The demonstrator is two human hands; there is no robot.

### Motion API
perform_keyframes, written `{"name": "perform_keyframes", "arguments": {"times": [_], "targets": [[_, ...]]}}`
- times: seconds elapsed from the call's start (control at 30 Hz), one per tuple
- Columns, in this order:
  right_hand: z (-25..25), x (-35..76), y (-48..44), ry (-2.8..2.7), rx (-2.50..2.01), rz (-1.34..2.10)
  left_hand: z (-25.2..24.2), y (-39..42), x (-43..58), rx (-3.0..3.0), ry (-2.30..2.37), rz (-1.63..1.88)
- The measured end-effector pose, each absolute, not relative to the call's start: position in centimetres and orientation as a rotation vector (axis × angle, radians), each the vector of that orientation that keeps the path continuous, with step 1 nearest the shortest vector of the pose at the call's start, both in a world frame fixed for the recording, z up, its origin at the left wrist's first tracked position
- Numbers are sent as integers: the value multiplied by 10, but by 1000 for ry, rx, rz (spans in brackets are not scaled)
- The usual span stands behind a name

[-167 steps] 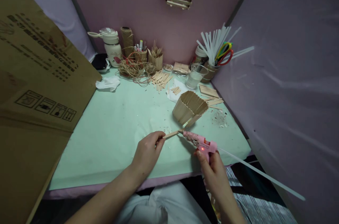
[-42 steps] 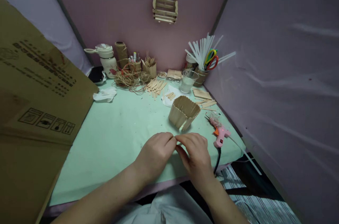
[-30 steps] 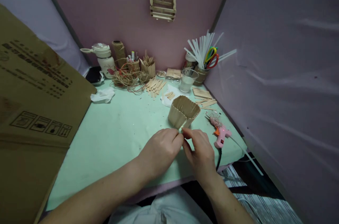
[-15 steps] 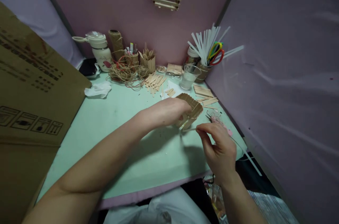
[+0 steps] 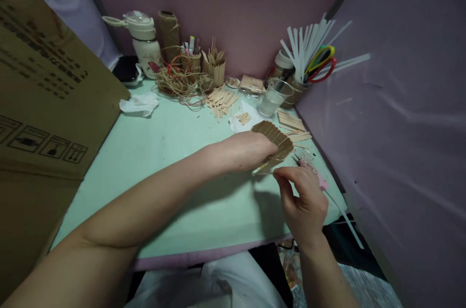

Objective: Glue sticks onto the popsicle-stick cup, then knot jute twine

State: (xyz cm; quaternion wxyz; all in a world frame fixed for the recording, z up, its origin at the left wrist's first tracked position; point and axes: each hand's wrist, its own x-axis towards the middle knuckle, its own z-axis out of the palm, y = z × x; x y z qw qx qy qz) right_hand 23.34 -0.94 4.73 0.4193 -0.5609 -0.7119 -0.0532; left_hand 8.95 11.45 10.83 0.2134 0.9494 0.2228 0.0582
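Note:
A small basket built of wooden craft sticks (image 5: pixel 277 137) stands near the right side of the mint-green table (image 5: pixel 174 143). My left hand (image 5: pixel 251 150) reaches across and wraps around its near side, holding it. My right hand (image 5: pixel 304 199) is just below it, fingers pinched on a single craft stick (image 5: pixel 265 169) that lies against the basket's lower edge. The pink glue gun (image 5: pixel 316 176) lies on the table behind my right hand, mostly hidden by it, with its white glue stick (image 5: pixel 345 223) trailing off the table edge.
Loose craft sticks (image 5: pixel 221 99), tangled twine (image 5: pixel 182 86), a flask (image 5: pixel 144 43), a clear cup (image 5: pixel 274 97) and a jar of white rods and scissors (image 5: pixel 309 63) line the back. A cardboard sheet (image 5: pixel 40 89) leans at left. A crumpled tissue (image 5: pixel 140 103) lies nearby.
The glue gun went from my right hand to the table. My left hand left the stick and took hold of the basket. My right hand now brings the stick against the basket.

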Motion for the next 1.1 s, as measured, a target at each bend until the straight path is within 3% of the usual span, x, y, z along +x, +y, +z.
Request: {"name": "perform_keyframes", "arguments": {"times": [0.63, 1.1], "targets": [[40, 232, -2, -1808, -1422, -207, 98, 117, 93, 2639, 634, 185], [20, 240, 7, -1798, -1269, -626, 103, 116, 89, 2686, 583, 122]]}}
